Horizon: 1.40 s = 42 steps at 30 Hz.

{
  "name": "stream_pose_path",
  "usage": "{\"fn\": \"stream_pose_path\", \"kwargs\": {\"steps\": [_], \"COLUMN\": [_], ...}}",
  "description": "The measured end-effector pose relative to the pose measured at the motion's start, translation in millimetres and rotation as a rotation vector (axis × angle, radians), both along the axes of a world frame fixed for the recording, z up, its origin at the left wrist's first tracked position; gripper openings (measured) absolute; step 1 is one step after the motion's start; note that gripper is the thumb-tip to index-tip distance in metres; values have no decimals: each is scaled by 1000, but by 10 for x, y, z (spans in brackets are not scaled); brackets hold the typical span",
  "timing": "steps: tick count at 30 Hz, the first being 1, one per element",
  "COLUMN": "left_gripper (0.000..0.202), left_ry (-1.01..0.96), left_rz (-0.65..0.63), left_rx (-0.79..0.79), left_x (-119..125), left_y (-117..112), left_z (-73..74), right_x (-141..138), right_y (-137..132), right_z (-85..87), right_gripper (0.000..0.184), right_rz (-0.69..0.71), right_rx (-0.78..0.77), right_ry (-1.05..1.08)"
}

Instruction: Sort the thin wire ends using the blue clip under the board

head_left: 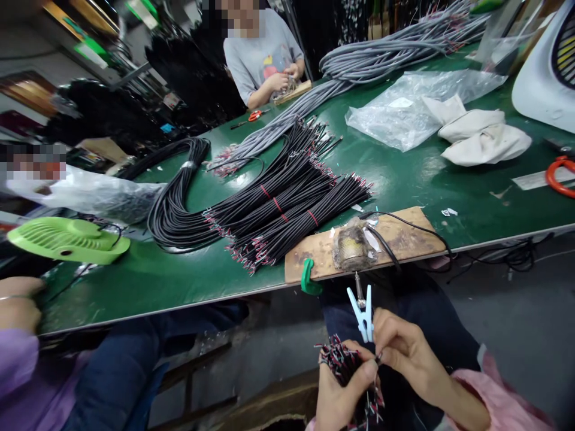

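My left hand [338,392] is closed around a bundle of black cables [344,361] with red and white stripped ends, held below the table edge over my lap. My right hand [404,353] pinches one wire end at the top of that bundle, fingers pressed together. A light blue clothespin [363,312] stands just above my right fingers, under a metal tip that sticks out from the wooden board [404,239]. On the board sits a lumpy brownish block [353,246] with a black cord running off it.
Black cable bundles [278,209] with red bands lie on the green table [449,179], grey cables [359,63] behind. A plastic bag [417,102], white cloth [480,134], green fan [67,239] and orange scissors [559,175] are about. One person sits opposite, another at my left.
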<state>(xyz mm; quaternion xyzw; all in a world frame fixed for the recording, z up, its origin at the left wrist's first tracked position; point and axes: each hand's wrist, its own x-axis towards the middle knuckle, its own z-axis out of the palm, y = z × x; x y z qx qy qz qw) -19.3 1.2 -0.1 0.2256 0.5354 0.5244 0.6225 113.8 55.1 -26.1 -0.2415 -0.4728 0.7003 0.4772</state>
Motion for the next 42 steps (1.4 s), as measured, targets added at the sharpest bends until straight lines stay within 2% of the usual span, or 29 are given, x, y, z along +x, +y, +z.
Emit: {"fn": "stream_pose_path", "kwargs": {"steps": [3,5,10,15,20,25,30,33,36,39,42], "left_gripper": [23,17,6,7,6,10,13,13,24,36,38], "left_ry": [9,115,376,469,449,356,343,401,424,401,427], "left_rz": [-5,5,2,71,114,131,131,115,76,84,110], "left_rx": [113,196,365,434,385,323,316,323,243,59,-8], "left_x": [-3,1,-25,-81,-73,-34,-45,-67,-73,-44,14], "left_y": [58,84,131,188,247,239,221,175,83,-7,-34], "left_z": [64,99,210,311,308,277,290,258,163,58,30], "right_x": [-10,7,-24,-195,-267,-259,-206,-96,40,122,131], "right_y": [20,80,354,490,494,498,481,450,398,333,284], "right_z": [-34,-16,154,357,427,366,141,20,-4,88,244], "right_gripper": [29,29,33,44,42,47,44,41,29,25,23], "right_rz": [245,302,159,245,200,271,213,203,137,94,118], "right_rx": [-233,-270,-262,-336,-420,-504,-592,-500,-323,-112,152], "right_ry": [172,163,63,167,266,314,323,227,-7,-172,-232]}}
